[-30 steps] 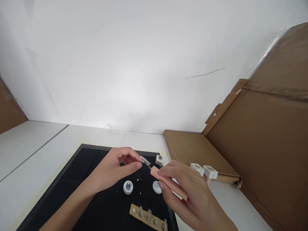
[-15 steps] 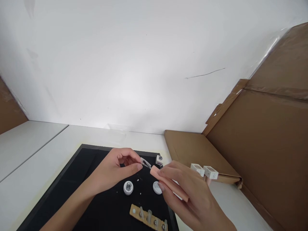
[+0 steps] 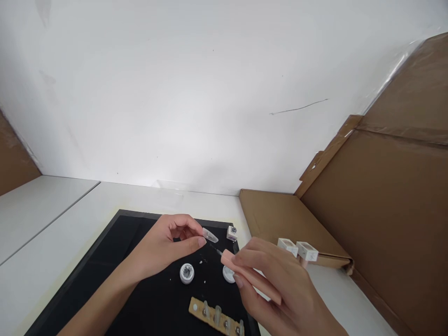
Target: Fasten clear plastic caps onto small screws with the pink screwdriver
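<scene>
"What does the left hand [image 3: 170, 243] hold?"
"A clear nail tip [image 3: 211, 235], pinched at the hand's three o'clock."
"And the right hand [image 3: 280, 275]?"
"Clamped on a pink-handled brush [image 3: 256, 280], its end near the nail tip's six o'clock; an open jar [image 3: 186, 274] sits at seven."

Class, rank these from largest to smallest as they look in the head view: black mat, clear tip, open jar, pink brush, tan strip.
1. Black mat
2. Pink brush and tan strip: too close to rank, both partly unseen
3. Open jar
4. Clear tip
</scene>
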`<state>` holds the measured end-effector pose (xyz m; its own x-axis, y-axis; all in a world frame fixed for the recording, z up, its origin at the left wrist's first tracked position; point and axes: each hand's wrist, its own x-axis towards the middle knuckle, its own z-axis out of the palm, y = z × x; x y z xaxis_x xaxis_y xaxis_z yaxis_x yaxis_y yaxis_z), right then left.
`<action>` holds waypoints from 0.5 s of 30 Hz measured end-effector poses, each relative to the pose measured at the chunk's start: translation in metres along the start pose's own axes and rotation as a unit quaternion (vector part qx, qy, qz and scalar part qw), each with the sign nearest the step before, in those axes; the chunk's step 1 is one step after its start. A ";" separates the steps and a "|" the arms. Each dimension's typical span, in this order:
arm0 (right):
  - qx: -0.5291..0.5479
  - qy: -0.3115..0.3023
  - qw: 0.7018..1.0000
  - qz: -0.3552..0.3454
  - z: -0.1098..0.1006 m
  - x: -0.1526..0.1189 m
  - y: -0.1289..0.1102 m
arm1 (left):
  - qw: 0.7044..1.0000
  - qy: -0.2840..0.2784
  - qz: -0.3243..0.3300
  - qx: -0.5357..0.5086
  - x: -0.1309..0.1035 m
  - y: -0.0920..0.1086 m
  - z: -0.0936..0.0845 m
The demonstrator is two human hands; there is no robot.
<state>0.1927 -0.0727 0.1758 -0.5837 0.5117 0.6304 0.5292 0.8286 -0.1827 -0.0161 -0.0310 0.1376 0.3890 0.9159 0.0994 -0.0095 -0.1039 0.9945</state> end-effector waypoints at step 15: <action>0.004 -0.001 1.000 0.013 0.001 0.001 0.001 | 1.000 -0.009 0.005 0.006 -0.001 0.000 0.002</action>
<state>0.1922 -0.0710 0.1749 -0.5710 0.5332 0.6242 0.5395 0.8168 -0.2043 -0.0143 -0.0329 0.1374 0.4046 0.9080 0.1087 -0.0028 -0.1176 0.9931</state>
